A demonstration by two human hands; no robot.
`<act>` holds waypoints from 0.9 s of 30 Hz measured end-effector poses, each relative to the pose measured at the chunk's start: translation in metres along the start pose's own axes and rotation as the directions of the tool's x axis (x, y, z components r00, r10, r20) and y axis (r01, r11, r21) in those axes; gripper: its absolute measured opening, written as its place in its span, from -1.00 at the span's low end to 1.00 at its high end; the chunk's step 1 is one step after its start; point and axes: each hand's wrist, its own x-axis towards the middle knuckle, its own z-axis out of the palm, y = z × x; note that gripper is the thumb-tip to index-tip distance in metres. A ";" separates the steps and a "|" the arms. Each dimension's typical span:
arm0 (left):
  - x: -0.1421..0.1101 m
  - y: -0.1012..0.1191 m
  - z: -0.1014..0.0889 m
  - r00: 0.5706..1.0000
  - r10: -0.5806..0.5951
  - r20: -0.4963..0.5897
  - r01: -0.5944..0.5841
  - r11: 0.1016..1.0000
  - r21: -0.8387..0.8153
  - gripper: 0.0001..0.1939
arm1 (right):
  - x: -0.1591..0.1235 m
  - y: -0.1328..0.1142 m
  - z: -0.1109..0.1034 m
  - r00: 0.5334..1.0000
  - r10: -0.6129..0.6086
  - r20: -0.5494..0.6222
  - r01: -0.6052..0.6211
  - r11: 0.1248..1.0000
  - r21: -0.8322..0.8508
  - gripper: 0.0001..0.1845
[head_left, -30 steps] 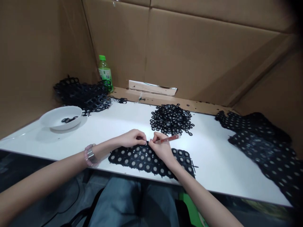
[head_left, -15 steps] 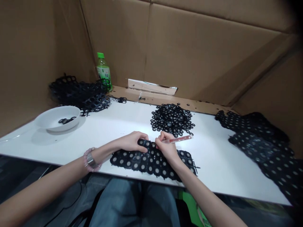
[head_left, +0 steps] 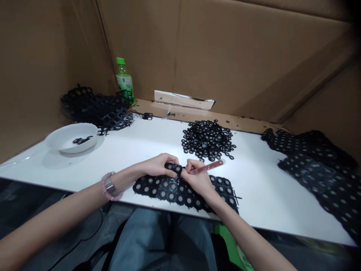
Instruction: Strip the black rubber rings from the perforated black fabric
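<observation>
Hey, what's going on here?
A person is working on a black mesh sheet of linked rings on a white table. The left hand pinches a raised edge of it, and the right hand holds a slim red pen-like tool beside that edge. A pile of loose black rings lies beyond.

Under the left hand [head_left: 158,165] and right hand [head_left: 197,181]: black mesh [head_left: 172,191], rows of rings with pale grey centres, pretty much polka dots
In the right hand: red pen [head_left: 208,166], solid red barrel
Past both hands: black ring pile [head_left: 207,139], grey centres again
Left of the left hand: white bowl [head_left: 64,146], black scraps [head_left: 82,140] inside
</observation>
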 end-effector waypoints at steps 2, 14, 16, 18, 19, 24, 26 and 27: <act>0.000 0.001 0.001 1.000 -0.009 0.007 0.010 0.998 -0.064 -0.82 | -0.002 -0.001 0.002 0.999 -0.034 0.012 0.034 0.999 -0.037 -0.73; -0.005 0.007 0.000 1.000 0.028 0.003 -0.028 0.980 0.198 -0.82 | 0.004 0.004 -0.004 0.989 0.150 0.013 -0.145 0.931 0.333 -0.75; -0.004 0.014 0.002 1.000 -0.030 -0.002 0.030 0.967 0.254 -0.83 | 0.004 0.005 -0.005 0.983 0.184 0.019 -0.175 0.888 0.425 -0.75; -0.003 0.021 0.004 0.996 -0.092 -0.008 0.090 0.946 0.311 -0.80 | 0.005 0.007 -0.005 0.982 0.187 0.018 -0.174 0.871 0.459 -0.74; -0.002 0.024 0.005 0.993 -0.121 -0.008 0.117 0.936 0.331 -0.77 | 0.005 0.008 -0.005 0.983 0.182 0.014 -0.168 0.869 0.466 -0.73; -0.006 0.027 0.007 0.992 -0.127 0.001 0.118 0.920 0.373 -0.50 | 0.004 0.007 -0.006 0.992 0.129 -0.007 -0.112 0.884 0.455 -0.74; -0.008 0.025 0.007 0.996 -0.090 0.004 0.082 0.921 0.381 -0.50 | -0.002 0.000 -0.006 0.995 0.101 -0.027 -0.082 0.916 0.394 -0.73; -0.009 0.025 0.006 0.997 -0.079 0.005 0.071 0.920 0.386 -0.52 | -0.006 -0.004 -0.005 0.995 0.094 -0.024 -0.080 0.931 0.355 -0.74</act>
